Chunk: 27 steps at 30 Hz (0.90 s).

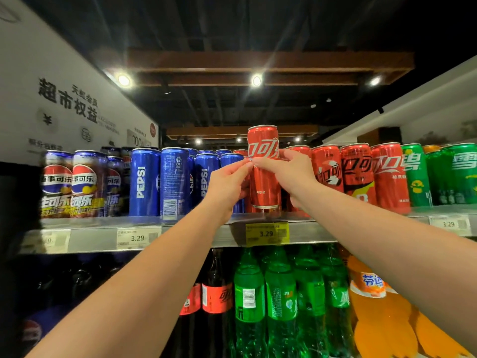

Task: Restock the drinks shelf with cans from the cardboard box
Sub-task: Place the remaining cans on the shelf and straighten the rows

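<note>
**Nearly shelved: red can [263, 174] raised at the front of the cola row**

Hangs just above the shelf [180, 235] lip, base clear of the metal, rim well above the neighbouring tops; gripped from both sides. Left hand [227, 183] with fingertips on the front face and thumb lower on the left flank; right hand [286, 171] curled round the right flank; fingertips of both almost meeting across the label; neither spread wide, both closed on the can.

Could slip, given a light fingertip hold on smooth metal; would likely strike the shelf edge, dent, or tumble toward the lower tier. Could also knock the standing red cans [356, 171] just beside the right hand; might topple several at one nudge. Could land crooked if set half on a can behind; cannot tell whether bare shelf waits beneath, hidden by hands and can.

Blue Pepsi cans [144, 182] just left, close behind the left hand, narrowing the gap; green cans [415, 174] further right, well apart; yellow price tag [267, 233] on the shelf front directly under the can; green bottles [281, 293] and orange bottles [371, 311] below. Cardboard box out of view.
</note>
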### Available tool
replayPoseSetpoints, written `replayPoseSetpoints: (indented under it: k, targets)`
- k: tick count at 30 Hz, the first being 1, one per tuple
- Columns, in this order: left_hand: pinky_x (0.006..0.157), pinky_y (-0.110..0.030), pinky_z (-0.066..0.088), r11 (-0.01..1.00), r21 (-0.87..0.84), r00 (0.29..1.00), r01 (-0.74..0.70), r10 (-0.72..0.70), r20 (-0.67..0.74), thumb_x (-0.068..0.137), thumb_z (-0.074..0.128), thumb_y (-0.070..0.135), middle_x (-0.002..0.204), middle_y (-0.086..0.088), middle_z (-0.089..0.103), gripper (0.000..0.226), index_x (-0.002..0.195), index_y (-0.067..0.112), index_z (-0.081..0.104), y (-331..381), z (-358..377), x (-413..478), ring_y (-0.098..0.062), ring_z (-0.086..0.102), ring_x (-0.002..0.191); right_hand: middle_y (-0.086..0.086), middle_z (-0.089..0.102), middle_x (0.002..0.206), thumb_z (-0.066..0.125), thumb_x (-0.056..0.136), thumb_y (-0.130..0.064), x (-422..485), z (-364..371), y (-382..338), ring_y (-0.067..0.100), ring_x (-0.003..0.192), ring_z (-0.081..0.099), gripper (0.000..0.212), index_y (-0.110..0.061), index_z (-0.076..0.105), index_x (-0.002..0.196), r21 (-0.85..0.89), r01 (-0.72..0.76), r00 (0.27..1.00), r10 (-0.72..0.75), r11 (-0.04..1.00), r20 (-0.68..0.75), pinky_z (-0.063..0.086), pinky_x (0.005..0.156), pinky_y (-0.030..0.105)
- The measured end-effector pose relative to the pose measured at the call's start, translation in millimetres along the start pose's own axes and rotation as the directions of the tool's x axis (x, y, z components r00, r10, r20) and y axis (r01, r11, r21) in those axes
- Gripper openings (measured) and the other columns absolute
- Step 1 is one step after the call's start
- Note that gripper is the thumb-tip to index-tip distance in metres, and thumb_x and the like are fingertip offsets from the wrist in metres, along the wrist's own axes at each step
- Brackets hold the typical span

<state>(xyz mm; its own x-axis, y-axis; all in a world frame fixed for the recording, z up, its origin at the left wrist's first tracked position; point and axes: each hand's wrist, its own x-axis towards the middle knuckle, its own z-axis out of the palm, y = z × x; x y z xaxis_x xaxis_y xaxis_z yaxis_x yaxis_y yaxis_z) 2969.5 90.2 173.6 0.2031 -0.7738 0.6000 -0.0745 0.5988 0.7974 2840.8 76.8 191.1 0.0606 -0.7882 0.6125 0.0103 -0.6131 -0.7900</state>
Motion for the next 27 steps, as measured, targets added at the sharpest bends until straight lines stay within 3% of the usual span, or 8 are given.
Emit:
replayPoseSetpoints:
  k: [8, 13, 17, 20, 24, 27]
  targets:
    - [0.074, -0.028, 0.057, 1.0, -0.021, 1.0, 0.006, -0.006, 0.016, 0.094, 0.059, 0.021, 0.1, -0.003, 0.072, 0.021, 0.113, 0.017, 0.068, -10, -3, 5, -0.017, 0.07, 0.091, -0.005, 0.068, 0.099, 0.078, 0.077, -0.036, 3, 9, 12, 0.015, 0.091, 0.065, 0.039, -0.022, 0.065, 0.111, -0.076, -0.01, 0.996, 0.003, 0.997, -0.087, 0.053, 0.083, 0.036]
    - [0.085, -0.037, 0.056, 0.997, 0.067, 0.999, 0.045, -0.047, 0.026, 0.095, 0.059, 0.023, 0.102, -0.004, 0.072, 0.024, 0.117, 0.016, 0.064, -12, -1, 9, -0.021, 0.069, 0.093, -0.002, 0.061, 0.104, 0.077, 0.078, -0.036, 6, 11, 17, 0.019, 0.095, 0.062, 0.047, -0.019, 0.054, 0.116, -0.194, -0.019, 0.99, -0.009, 0.981, -0.141, 0.053, 0.086, 0.039]
    - [0.078, -0.035, 0.056, 0.992, 0.105, 0.995, 0.075, -0.082, 0.062, 0.096, 0.057, 0.021, 0.102, -0.007, 0.071, 0.027, 0.122, 0.017, 0.061, -11, -1, 8, -0.021, 0.067, 0.087, 0.001, 0.067, 0.107, 0.076, 0.077, -0.04, 4, 14, 21, 0.021, 0.094, 0.065, 0.048, -0.015, 0.061, 0.115, -0.291, -0.027, 0.987, -0.021, 0.956, -0.16, 0.055, 0.086, 0.042]
    - [0.066, -0.025, 0.056, 0.991, 0.114, 0.993, 0.075, -0.085, 0.086, 0.096, 0.057, 0.02, 0.104, -0.004, 0.07, 0.033, 0.128, 0.016, 0.059, -10, 0, 7, -0.013, 0.066, 0.079, 0.002, 0.067, 0.108, 0.072, 0.082, -0.039, 1, 15, 21, 0.021, 0.096, 0.065, 0.042, -0.015, 0.063, 0.116, -0.322, -0.032, 0.987, -0.021, 0.946, -0.159, 0.055, 0.087, 0.041]
    - [0.069, -0.025, 0.055, 0.987, 0.143, 0.994, 0.077, -0.087, 0.072, 0.095, 0.058, 0.02, 0.104, -0.002, 0.07, 0.035, 0.13, 0.016, 0.058, -10, 0, 7, -0.012, 0.065, 0.08, 0.004, 0.065, 0.115, 0.069, 0.084, -0.038, -3, 14, 19, 0.023, 0.102, 0.063, 0.044, -0.016, 0.06, 0.121, -0.411, -0.029, 0.987, -0.038, 0.911, -0.155, 0.054, 0.087, 0.039]
    - [0.065, -0.022, 0.053, 0.982, 0.173, 0.993, 0.08, -0.092, 0.068, 0.095, 0.058, 0.022, 0.096, 0.001, 0.069, 0.032, 0.125, 0.015, 0.06, -9, 1, 5, -0.011, 0.063, 0.076, 0.002, 0.065, 0.115, 0.073, 0.082, -0.035, -8, 9, 19, 0.02, 0.104, 0.062, 0.044, -0.016, 0.061, 0.12, -0.452, -0.001, 0.979, -0.091, 0.892, -0.183, 0.048, 0.081, 0.028]
